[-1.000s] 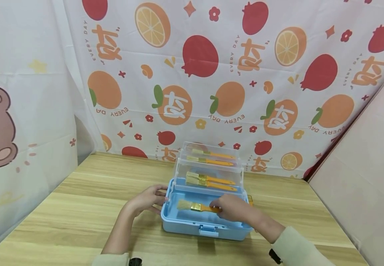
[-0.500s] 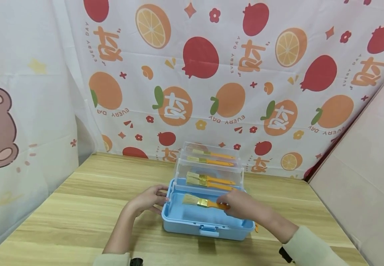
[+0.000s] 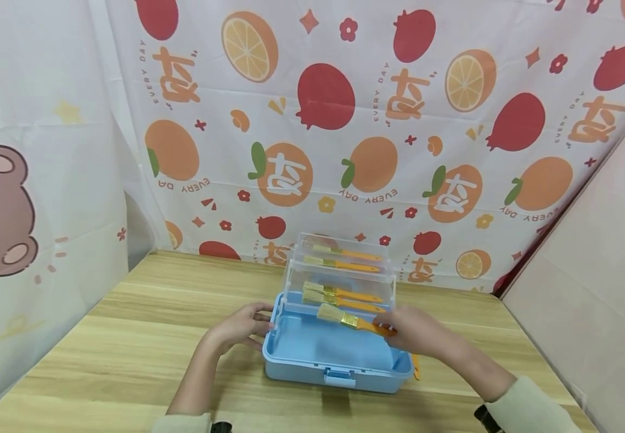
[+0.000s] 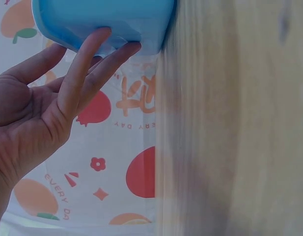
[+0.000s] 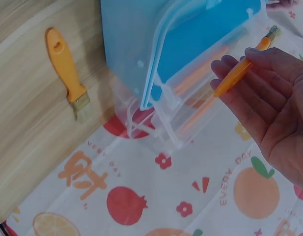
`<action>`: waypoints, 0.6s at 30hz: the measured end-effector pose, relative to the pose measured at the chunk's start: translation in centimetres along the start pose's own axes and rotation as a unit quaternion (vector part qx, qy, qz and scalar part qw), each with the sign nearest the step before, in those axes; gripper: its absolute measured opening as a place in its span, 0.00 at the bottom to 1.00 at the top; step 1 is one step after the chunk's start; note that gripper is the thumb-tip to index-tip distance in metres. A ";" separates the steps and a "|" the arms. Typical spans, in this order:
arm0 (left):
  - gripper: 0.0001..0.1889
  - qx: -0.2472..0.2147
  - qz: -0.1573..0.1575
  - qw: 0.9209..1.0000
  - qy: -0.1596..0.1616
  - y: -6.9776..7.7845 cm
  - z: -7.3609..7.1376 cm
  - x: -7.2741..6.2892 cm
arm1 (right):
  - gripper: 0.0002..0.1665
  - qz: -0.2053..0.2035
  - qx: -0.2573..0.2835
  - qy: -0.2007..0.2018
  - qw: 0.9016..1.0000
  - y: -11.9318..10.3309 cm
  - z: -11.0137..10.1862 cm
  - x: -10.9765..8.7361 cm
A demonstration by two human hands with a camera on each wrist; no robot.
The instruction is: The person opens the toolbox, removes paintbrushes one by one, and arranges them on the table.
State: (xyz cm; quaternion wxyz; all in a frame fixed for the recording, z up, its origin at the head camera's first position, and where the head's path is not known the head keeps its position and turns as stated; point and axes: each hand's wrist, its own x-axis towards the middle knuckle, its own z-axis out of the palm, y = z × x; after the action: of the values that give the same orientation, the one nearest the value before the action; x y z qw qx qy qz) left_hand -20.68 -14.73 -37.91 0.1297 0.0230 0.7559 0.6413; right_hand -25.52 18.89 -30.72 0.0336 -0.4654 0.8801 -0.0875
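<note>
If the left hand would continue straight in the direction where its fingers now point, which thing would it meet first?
Most likely the blue toolbox, at its left end wall. The left hand has its fingertips at that wall, though whether all of them touch is hard to judge.

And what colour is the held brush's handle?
The handle is orange, clearest in the right wrist view.
</note>
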 end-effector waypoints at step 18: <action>0.24 0.002 -0.005 1.000 -0.004 -0.2 -0.3 0.3 | 0.13 0.032 -0.004 0.037 0.999 2.0 -1.8 -3.2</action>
State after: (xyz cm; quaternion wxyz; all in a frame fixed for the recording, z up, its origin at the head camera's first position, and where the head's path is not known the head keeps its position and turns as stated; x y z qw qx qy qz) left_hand -21.05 -15.00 -38.11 0.1361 0.0219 0.7567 0.6391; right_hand -25.58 22.86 -29.43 0.0019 -0.4338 0.8954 -0.0999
